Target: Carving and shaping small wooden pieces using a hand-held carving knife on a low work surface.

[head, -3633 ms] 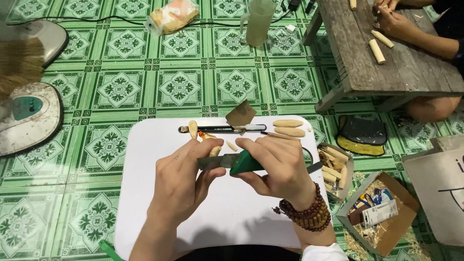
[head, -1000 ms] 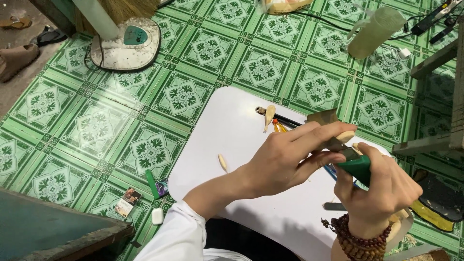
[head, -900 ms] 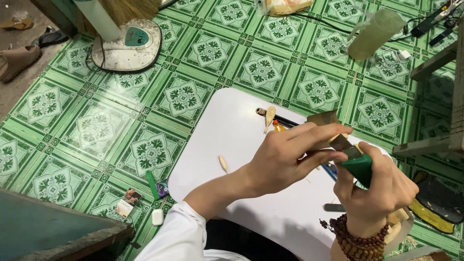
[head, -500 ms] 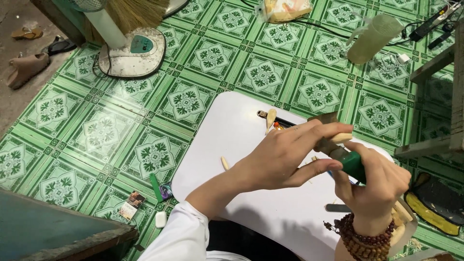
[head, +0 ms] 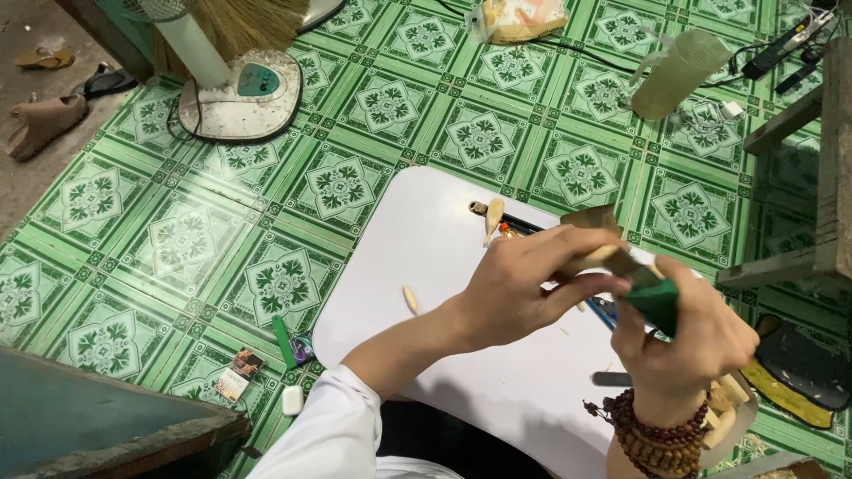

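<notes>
My left hand (head: 524,284) pinches a small pale wooden piece (head: 596,257) above the white board (head: 426,266). My right hand (head: 688,341), with a beaded bracelet on its wrist, grips a green-handled tool (head: 655,302) whose tip meets the wooden piece. Both hands are blurred. On the board lie a loose pale sliver (head: 410,299), another pale piece (head: 493,215) beside a dark pen-like tool (head: 519,224), and a small brown block (head: 592,218) behind my fingers.
A fan base (head: 241,102) and a broom stand at the far left. A plastic bottle (head: 670,74) and a bag (head: 519,18) lie at the back. A wooden bench (head: 821,177) is at the right, slippers (head: 803,368) below it. Small items (head: 288,341) lie on the green tiles.
The view has swung left and tilted, showing more floor and the fan. My hands stay together on the wooden piece and tool, shifting slightly against each other.
</notes>
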